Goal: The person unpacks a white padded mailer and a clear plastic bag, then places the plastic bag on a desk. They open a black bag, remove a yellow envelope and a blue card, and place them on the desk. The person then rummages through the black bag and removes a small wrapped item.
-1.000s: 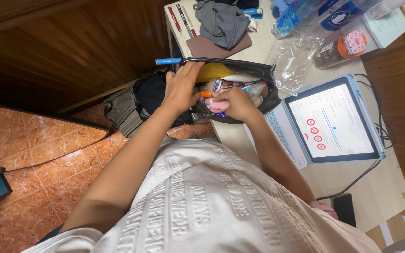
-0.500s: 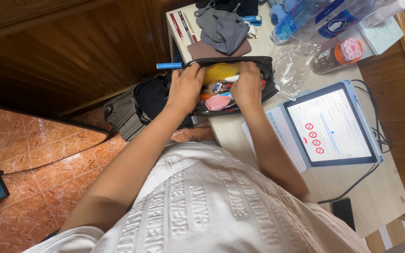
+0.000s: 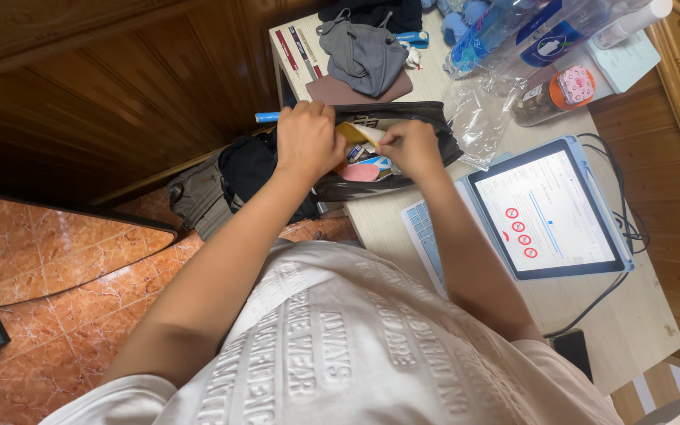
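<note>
1. Head view looks straight down your arms: both hands are working in a black zip pouch [image 3: 426,118] that lies open at the near-left edge of the bench [image 3: 639,315], partly hanging over it.
2. Your left hand [image 3: 307,140] has its grip closed on the pouch's left rim, knuckles up, holding the mouth open. A blue pen [image 3: 267,117] pokes out just beside it.
3. Your right hand [image 3: 409,146] has its fingertips pressed together, pinching something small among the contents; can't tell exactly what, it's hidden under the fingers.
4. Inside you can see a yellow item [image 3: 353,132] and a pink one [image 3: 360,171], all jumbled close together.
5. Handling-wise, that pouch looks soft and floppy, so I'd say it'll sag unless you hold the rim by the zip edge. The contents look light and loose.
6. Around it: a grey cloth [image 3: 365,53] behind, a crinkly clear plastic bag [image 3: 478,118] touching its right end, and a tablet [image 3: 548,208] with keyboard to the right.
</note>
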